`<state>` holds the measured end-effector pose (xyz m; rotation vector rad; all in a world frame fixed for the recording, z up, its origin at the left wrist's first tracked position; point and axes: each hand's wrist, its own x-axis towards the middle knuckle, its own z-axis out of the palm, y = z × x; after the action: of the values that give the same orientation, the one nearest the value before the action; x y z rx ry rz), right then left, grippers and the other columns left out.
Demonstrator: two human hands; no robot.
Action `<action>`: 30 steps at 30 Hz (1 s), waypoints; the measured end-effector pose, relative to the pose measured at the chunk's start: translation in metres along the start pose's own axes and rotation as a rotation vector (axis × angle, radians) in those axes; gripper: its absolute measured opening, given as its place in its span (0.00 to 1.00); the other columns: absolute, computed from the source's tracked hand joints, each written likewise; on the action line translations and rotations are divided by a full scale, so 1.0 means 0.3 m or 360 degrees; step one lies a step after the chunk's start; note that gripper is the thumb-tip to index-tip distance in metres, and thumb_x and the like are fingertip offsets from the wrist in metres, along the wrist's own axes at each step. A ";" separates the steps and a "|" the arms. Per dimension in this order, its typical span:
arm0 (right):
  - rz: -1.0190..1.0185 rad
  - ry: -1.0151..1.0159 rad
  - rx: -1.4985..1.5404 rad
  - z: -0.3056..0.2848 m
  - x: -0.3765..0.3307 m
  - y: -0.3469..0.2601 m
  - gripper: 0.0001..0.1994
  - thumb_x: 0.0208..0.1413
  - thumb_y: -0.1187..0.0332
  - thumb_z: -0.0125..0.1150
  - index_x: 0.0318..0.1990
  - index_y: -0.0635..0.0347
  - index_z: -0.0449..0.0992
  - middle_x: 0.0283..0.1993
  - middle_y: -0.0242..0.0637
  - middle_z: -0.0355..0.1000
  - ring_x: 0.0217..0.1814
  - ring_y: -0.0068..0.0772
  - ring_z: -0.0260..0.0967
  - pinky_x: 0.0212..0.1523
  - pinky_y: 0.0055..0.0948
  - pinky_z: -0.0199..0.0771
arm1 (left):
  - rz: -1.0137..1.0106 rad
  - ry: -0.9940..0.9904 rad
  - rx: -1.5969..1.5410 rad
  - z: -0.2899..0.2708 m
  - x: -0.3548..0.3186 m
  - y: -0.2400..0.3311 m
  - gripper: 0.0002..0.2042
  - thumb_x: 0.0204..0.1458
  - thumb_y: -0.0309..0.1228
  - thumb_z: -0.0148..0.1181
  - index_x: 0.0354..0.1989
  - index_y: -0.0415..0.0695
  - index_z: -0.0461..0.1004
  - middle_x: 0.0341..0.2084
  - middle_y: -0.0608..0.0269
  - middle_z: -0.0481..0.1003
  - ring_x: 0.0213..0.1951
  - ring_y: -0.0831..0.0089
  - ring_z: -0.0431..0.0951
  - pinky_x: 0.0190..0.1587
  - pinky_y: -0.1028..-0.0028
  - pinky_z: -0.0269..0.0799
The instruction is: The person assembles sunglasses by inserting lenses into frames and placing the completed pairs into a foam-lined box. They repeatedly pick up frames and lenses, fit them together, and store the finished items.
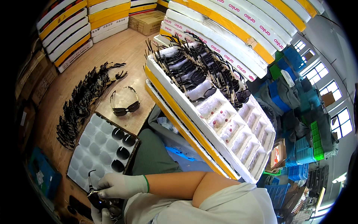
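Observation:
Both my hands wear pale gloves at the lower left. My right hand is closed on a pair of dark sunglasses, with one temple arm sticking up. Below it, my left hand grips the same sunglasses from underneath; the lower picture edge cuts it off. Just beyond lies a tray of round lenses: most look pale grey, several along its right side are dark. Past the tray, another pair of sunglasses rests on the wooden table with its arms unfolded. A long heap of dark frames spreads to the left.
A white foam tray with compartments, several filled with sunglasses, sits on stacked trays to the right. More foam trays are piled behind it. A cardboard box stands at the back. Blue crate lies far left; other crates stand right.

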<state>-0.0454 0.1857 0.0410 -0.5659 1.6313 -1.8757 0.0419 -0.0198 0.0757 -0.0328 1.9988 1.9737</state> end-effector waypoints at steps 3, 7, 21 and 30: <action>0.0018 -0.0053 0.0189 -0.021 -0.026 -0.021 0.17 0.61 0.61 0.58 0.33 0.71 0.74 0.25 0.40 0.69 0.30 0.28 0.64 0.35 0.33 0.68 | 0.0080 0.0063 0.0007 0.028 0.017 0.012 0.23 0.64 0.32 0.53 0.65 0.35 0.64 0.35 0.61 0.76 0.27 0.77 0.72 0.29 0.79 0.68; -0.0119 -0.0072 0.0354 -0.030 -0.028 0.031 0.15 0.63 0.63 0.57 0.37 0.73 0.77 0.28 0.37 0.75 0.32 0.24 0.71 0.35 0.30 0.72 | -0.0207 0.0031 -0.0156 0.011 0.013 0.012 0.22 0.64 0.29 0.51 0.66 0.38 0.64 0.31 0.64 0.74 0.22 0.84 0.67 0.20 0.84 0.60; -0.0173 0.0244 -0.0117 -0.118 -0.062 0.032 0.19 0.61 0.58 0.57 0.32 0.72 0.75 0.26 0.51 0.72 0.27 0.42 0.68 0.32 0.38 0.69 | 0.0050 0.0192 0.0660 0.159 0.103 0.134 0.24 0.65 0.41 0.53 0.59 0.31 0.70 0.43 0.51 0.78 0.41 0.64 0.77 0.45 0.66 0.73; -0.0381 0.0360 -0.0074 -0.141 -0.107 0.012 0.17 0.63 0.62 0.54 0.32 0.72 0.71 0.26 0.55 0.69 0.26 0.49 0.64 0.32 0.41 0.66 | -0.0433 -0.0048 0.0418 0.169 0.168 0.202 0.20 0.64 0.36 0.50 0.57 0.32 0.71 0.38 0.56 0.77 0.37 0.67 0.76 0.40 0.69 0.72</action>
<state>-0.0489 0.2382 0.0324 -0.6093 1.8228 -2.1461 -0.0096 0.0429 0.1225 -0.1998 2.0921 1.5287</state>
